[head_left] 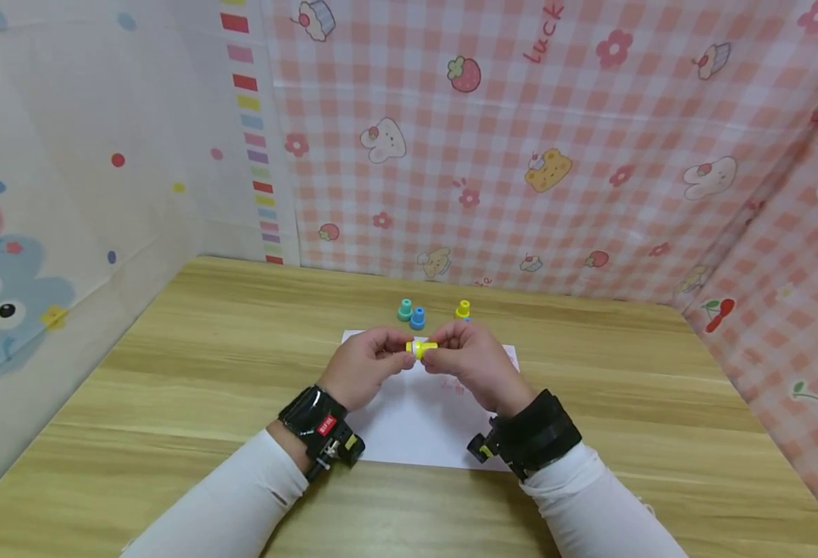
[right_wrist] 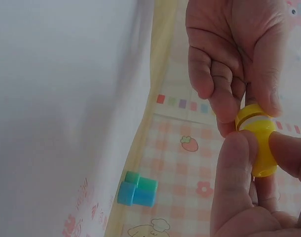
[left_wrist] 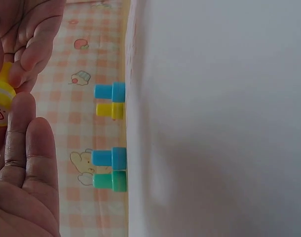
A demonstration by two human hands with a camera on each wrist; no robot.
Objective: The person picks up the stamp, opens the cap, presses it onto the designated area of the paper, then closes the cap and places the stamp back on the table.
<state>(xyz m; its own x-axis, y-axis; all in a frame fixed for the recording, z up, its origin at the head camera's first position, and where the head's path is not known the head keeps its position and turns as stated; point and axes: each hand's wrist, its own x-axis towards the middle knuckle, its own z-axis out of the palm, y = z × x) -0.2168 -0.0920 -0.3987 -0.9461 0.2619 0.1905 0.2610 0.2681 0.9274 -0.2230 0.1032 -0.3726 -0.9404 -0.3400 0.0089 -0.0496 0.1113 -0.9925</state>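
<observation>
A small yellow toy stamp point(head_left: 424, 350) is held between both hands over the paper, lying sideways. My left hand point(head_left: 363, 366) pinches its cap end point(right_wrist: 245, 112) between thumb and fingers. Its body point(right_wrist: 265, 148) is gripped by the thumb and fingers of my right hand point(head_left: 482, 364). A white band shows between cap and body in the right wrist view. Red marking is visible on the cap end in the left wrist view. Beneath the hands lies a white sheet of paper point(head_left: 409, 434), with red stamped prints point(right_wrist: 84, 207) toward its right side.
Behind the paper stand a green stamp point(head_left: 405, 310) and a blue stamp point(head_left: 418, 318) side by side. Farther right are a yellow stamp point(head_left: 463, 309) and another blue stamp point(left_wrist: 109, 92). The wooden table point(head_left: 172, 387) meets patterned cloth walls point(head_left: 493, 155) at its back and sides.
</observation>
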